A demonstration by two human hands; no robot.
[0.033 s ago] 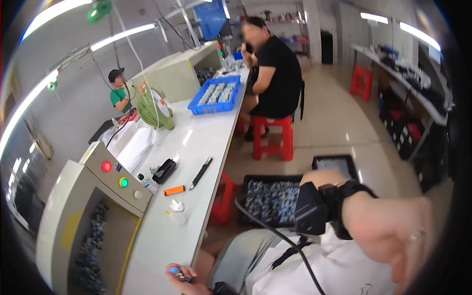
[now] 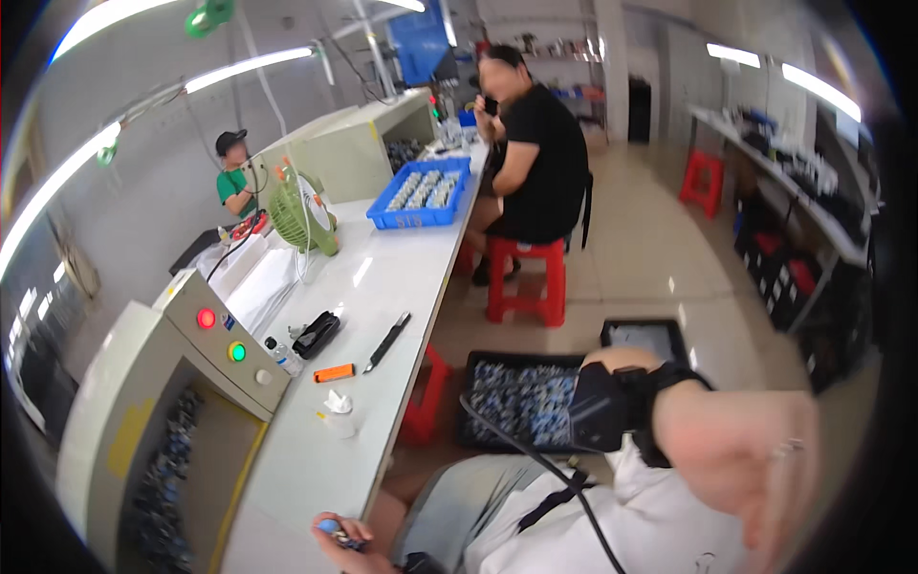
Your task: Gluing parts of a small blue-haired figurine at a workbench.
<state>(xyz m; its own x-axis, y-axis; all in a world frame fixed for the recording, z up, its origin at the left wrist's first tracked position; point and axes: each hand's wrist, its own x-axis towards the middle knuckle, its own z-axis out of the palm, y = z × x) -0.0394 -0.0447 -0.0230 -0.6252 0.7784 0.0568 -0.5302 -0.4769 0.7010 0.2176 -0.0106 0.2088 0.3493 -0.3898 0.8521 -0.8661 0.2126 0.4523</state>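
Note:
My left hand (image 2: 350,547) is at the lower edge, beside the near edge of the white table (image 2: 320,469). Its fingers are closed around a small part with a blue rounded top and a dark, metallic-looking body (image 2: 335,532); the exact kind is too small to make out. On the right, my right hand (image 2: 732,445) is raised in front of my white top, bent down at the wrist, with a ring on one finger. A black strap and a dark boxy device (image 2: 604,407) sit on that wrist. Motion smears its fingers, and whether they hold anything cannot be made out.
On the table are an orange cutter (image 2: 334,373), a black-handled knife (image 2: 387,342), a black case (image 2: 316,334), a small bottle (image 2: 284,357), a green fan (image 2: 300,215) and a blue tray (image 2: 413,219). A machine with lit buttons (image 2: 182,320) stands left. Black trays rest beside me; a person (image 2: 545,143) sits ahead.
The whole view has shifted slightly, with the far scene now lower in the picture. My right hand appears a little further left. My left hand still holds the small blue-topped part.

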